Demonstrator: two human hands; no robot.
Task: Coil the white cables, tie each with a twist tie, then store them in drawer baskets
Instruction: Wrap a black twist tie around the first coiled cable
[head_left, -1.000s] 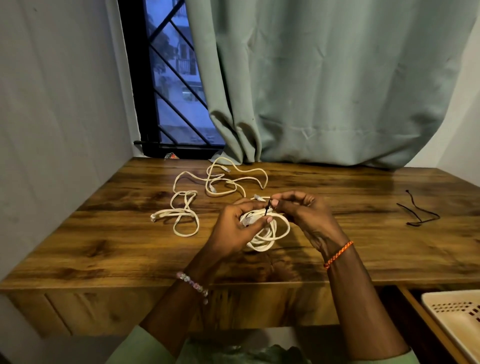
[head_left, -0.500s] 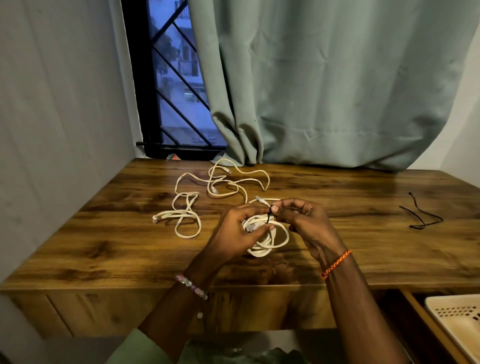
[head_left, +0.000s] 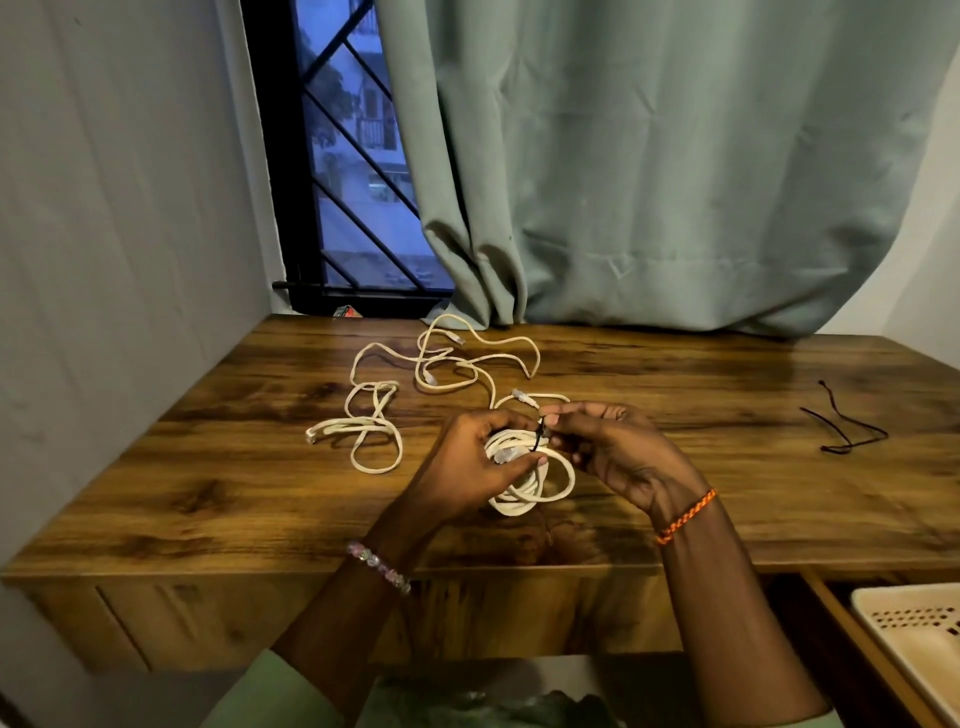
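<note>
The coiled cable (head_left: 524, 473) hangs just above the desk (head_left: 675, 493), between both hands. The left hand (head_left: 475, 467) curls round the coil's left side, its thumb pressed across the strands. The right hand (head_left: 618, 452) pinches the black twist tie (head_left: 540, 434) at the top of the coil, its fingers (head_left: 563, 415) bent tight on it. The coil is white, several loose loops bunched together, with a clear plug showing by the left thumb. Another white cable (head_left: 441, 374) sprawls uncoiled on the desk farther back to the left. Spare black ties (head_left: 847, 431) lie well apart at the right. A cream basket (head_left: 914, 639) sits in the open drawer at lower right.
</note>
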